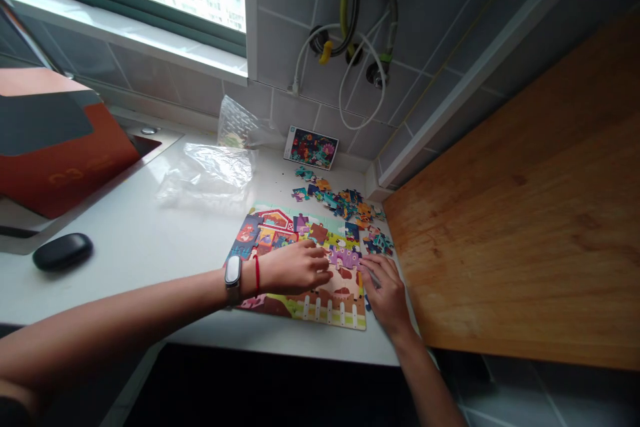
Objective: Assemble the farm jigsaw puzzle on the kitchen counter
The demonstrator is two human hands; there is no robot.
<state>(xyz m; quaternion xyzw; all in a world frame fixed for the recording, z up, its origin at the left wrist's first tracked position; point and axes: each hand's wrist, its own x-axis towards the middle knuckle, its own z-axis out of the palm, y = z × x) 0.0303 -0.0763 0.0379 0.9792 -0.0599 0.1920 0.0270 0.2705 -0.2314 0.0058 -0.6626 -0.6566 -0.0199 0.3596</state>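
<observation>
A farm-scene jigsaw puzzle [285, 307] lies on the white counter, with a red barn, a cow and a white fence on it. My left hand [300, 267] is over its middle, fingers curled down towards the picture; whatever is under the fingertips is hidden. At the puzzle's right edge rests my right hand [385, 290], its fingers stretched out beside a purple flowered puzzle piece [345, 257]. A brown puzzle piece [318, 233] and a dark blue puzzle piece [352, 231] show in the upper part. Loose puzzle pieces [345, 203] are heaped behind the board.
A small picture card [313, 148] leans against the tiled wall. Crumpled clear plastic bags [215, 170] lie on the counter [135, 233]. A black mouse-shaped object [63, 251] and an orange box [65, 147] are at left. A wooden panel [510, 233] bounds the right side.
</observation>
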